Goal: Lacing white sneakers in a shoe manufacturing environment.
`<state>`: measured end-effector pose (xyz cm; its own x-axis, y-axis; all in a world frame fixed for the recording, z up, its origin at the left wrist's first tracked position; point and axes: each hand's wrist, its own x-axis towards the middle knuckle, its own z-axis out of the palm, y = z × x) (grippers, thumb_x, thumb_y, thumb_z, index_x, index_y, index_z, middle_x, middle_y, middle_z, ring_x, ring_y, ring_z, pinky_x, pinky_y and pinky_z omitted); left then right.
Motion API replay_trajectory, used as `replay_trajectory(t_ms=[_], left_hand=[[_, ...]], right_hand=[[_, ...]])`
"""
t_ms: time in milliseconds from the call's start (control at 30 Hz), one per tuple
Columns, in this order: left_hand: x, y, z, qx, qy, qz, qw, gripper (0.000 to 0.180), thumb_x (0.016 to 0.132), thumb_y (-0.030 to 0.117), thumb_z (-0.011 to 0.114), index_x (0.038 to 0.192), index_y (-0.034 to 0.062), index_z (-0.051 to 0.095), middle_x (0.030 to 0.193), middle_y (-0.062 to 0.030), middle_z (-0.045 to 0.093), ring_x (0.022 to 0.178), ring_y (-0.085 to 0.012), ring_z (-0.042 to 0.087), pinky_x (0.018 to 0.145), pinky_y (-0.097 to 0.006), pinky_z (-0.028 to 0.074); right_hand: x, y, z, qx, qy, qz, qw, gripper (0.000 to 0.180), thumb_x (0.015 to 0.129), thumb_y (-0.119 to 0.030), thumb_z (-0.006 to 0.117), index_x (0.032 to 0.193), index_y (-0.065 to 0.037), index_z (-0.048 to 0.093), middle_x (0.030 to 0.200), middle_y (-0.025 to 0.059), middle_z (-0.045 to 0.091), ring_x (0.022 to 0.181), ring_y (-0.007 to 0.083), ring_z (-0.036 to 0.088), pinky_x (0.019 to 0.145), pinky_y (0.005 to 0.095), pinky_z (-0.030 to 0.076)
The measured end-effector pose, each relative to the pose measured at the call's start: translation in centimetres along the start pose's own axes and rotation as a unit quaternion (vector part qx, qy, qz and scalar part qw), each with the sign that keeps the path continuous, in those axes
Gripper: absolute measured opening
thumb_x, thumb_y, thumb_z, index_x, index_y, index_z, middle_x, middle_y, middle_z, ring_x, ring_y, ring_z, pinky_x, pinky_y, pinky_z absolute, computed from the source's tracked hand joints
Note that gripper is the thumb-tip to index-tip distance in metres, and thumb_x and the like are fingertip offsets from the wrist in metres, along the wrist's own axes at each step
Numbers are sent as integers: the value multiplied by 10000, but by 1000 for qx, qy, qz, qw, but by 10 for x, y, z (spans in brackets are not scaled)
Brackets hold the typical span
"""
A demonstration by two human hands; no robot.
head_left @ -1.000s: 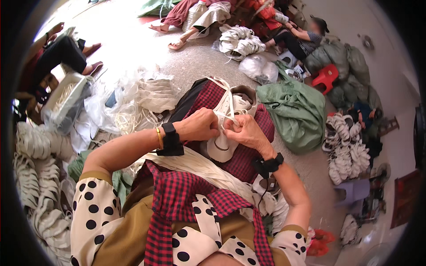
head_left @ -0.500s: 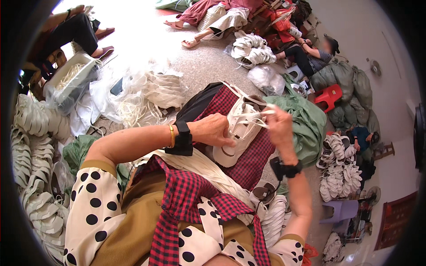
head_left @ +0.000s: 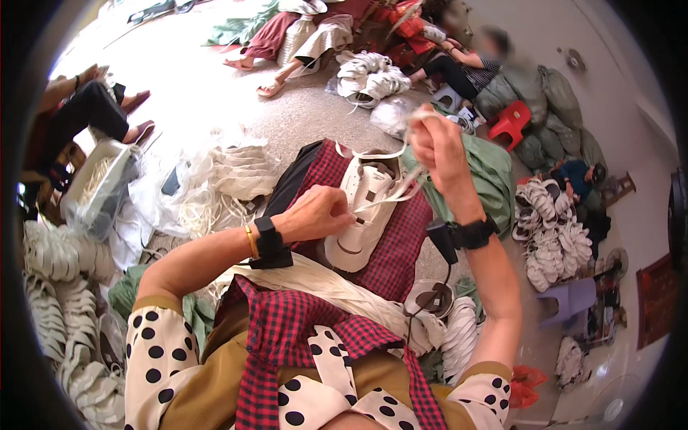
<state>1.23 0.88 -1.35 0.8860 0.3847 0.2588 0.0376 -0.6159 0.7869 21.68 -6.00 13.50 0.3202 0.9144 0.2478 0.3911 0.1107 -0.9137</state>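
A white shoe (head_left: 349,246) lies on the red-and-black checked cloth (head_left: 410,247) over my lap, its toe toward me. My left hand (head_left: 315,212) is closed, with its fingertips against the shoe's left side near the lacing. What its fingers pinch, if anything, is hidden. Raised to the right of the shoe's opening, my right hand (head_left: 441,149) is closed on a white shoelace (head_left: 406,193). The lace runs in loops from the upper part of the shoe to these fingers. A thick bundle of long white laces (head_left: 315,278) stretches across my lap below the shoe.
Stacked white shoe parts (head_left: 75,344) line the left side. Plastic bags (head_left: 186,183) and a grey bin (head_left: 97,186) lie beyond. A green sack (head_left: 484,175) is close by my right hand. Shoe piles (head_left: 552,244), a red stool (head_left: 510,123) and several seated people surround the area.
My right hand has risen, drawing the lace up from the shoe. My left hand has shifted from the toe's side to the lacing area. The whole view has turned slightly.
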Motion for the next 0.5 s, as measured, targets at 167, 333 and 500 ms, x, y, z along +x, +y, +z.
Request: replay_trajectory(t_ms=[167,333,500], left_hand=[[18,3,-3,7,102,83,991,172,830,108,695,839,-47,620,696,-121,639,621,-197,633,569,-347,482],[24,-21,12,39,16,128,991,203,790,96,706,933,-39,657,812,-173,636,785,-257,649,686,-383,508],[11,-5,-5,-14,17,101,995,104,801,53,720,840,-36,685,940,-132,638,807,-270,637,688,-358,520]], right_hand=[[3,-31,52,276,-142,-26,950,307,1053,-271,442,864,-56,555,562,-100,285,444,24,243,400,224,191],[-23,-51,94,388,-276,13,879,341,1068,-275,396,834,-93,564,555,-95,280,435,41,250,401,231,205],[-32,-55,68,347,-265,-14,900,367,1067,-292,398,788,-98,537,559,-93,284,454,39,273,417,231,216]])
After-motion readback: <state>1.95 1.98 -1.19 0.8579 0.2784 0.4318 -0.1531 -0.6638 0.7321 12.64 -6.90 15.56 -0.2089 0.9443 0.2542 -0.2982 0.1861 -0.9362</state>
